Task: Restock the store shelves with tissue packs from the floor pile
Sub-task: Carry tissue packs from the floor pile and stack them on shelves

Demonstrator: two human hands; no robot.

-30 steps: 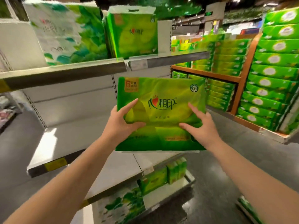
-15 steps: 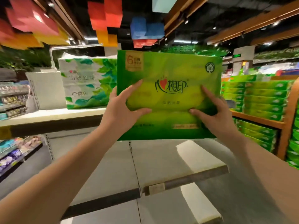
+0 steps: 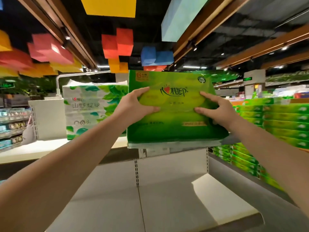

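Head camera, one wide-angle view, tilted upward along the outstretched arms.

It looked forward from the person's head, close behind both forearms, with the fingers [image 3: 207, 96] near the frame's centre. Above the fingers it took in the ceiling blocks [image 3: 117, 46]; below them, the pale lower shelf [image 3: 167, 198]; beyond them to the right, distant green stock [image 3: 284, 121]. Straight edges bowed toward the frame's borders.

The store is brightly lit from small ceiling spotlights [image 3: 284, 48] at upper right. A bright patch falls on the lower shelf [image 3: 209, 186] beside darker shade. Motion blur smears the left and right edges, and straight lines bow from wide-angle distortion.
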